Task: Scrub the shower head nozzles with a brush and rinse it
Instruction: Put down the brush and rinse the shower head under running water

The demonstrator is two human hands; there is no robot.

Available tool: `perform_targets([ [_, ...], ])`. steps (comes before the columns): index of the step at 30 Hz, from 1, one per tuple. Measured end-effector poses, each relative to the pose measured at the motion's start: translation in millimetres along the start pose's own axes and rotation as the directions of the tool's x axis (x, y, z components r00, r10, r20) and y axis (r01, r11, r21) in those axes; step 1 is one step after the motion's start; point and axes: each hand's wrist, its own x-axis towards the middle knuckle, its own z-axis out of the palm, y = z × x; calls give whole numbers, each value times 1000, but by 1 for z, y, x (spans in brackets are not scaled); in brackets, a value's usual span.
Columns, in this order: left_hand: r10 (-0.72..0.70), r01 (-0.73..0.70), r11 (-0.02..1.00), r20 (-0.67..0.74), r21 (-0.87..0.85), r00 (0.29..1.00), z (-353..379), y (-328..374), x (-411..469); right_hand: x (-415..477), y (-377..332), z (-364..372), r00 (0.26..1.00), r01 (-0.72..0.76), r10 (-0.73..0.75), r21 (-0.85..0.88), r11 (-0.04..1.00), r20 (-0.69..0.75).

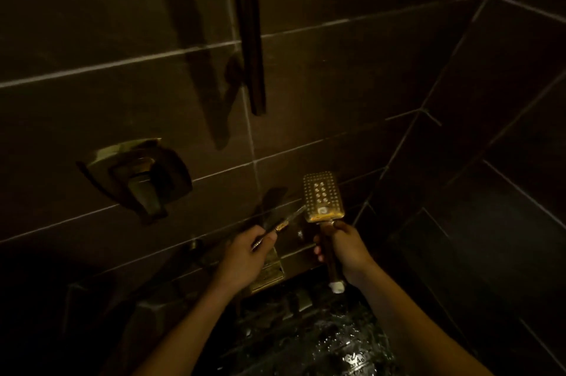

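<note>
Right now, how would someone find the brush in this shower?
Low against the dark tiled wall, the right hand grips a gold shower head dotted with holes. Just left, the left hand pinches the brush: a thin stick, tip at the head's edge, far skinnier than the head.

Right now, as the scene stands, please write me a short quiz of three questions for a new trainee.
1. True or false: the right hand grips the shower head by its handle.
2. What does the left hand hold? A) a brush B) a sponge C) nothing
3. Fill in: the wall tap is on the person's ____ side.
Key: 1 true; 2 A; 3 left.
</note>
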Motion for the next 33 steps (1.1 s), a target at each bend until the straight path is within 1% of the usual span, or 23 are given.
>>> perform_targets([
  [3, 66, -67, 983, 11, 173, 998, 22, 19, 20, 17, 12, -17, 997, -63, 62, -17, 998, -47],
  [6, 88, -108, 953, 83, 284, 993, 40, 37, 40, 32, 23, -31, 995, -74, 71, -40, 996, -70],
  [9, 82, -122, 927, 123, 355, 989, 61, 44, 62, 47, 31, -44, 992, -74, 67, -68, 995, -104],
  [13, 70, -110, 892, 105, 439, 992, 84, 47, 91, 61, 38, -58, 987, -107, 91, -111, 988, -135],
  [18, 108, -140, 825, 91, 548, 990, 104, 57, 116, 72, 47, -67, 987, -101, 81, -141, 985, -139],
  [23, 89, -126, 777, 90, 617, 992, 115, 62, 134, 81, 49, -76, 988, -83, 57, -189, 978, -140],
  [28, 88, -138, 733, 108, 666, 990, 116, 63, 145, 87, 49, -87, 989, -83, 58, -184, 979, -138],
  [33, 67, -102, 730, 77, 676, 995, 108, 67, 162, 92, 49, -91, 992, -82, 67, -142, 986, -109],
])
